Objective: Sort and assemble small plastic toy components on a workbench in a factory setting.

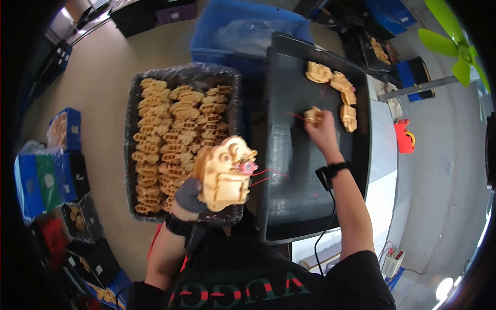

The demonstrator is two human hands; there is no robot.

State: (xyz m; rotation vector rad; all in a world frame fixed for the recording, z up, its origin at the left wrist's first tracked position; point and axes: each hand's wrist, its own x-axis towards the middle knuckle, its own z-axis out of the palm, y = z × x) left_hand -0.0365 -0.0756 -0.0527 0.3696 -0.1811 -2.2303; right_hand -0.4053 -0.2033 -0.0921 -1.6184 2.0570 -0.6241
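Observation:
My left hand (189,197), in a dark grey glove, is closed round a tan plastic shell (225,178) above the right edge of the crate at left. A small pink-red round part (248,167) sits at the shell's side, and thin red wires (268,171) trail from there to the right. Over the black tray (289,206), my bare right hand (324,132) pinches a small tan piece (311,114); a red wire shows beside it. Fingers hide part of that piece. Several tan shells (349,118) lie along the tray's far right side.
A plastic-lined crate (131,113) packed with rows of tan parts stands at left. Behind the tray is a blue bin (204,36) with clear plastic film. A green fan (465,50), a red holder (403,137) and a small white device (393,262) are at right. Crates line the left side.

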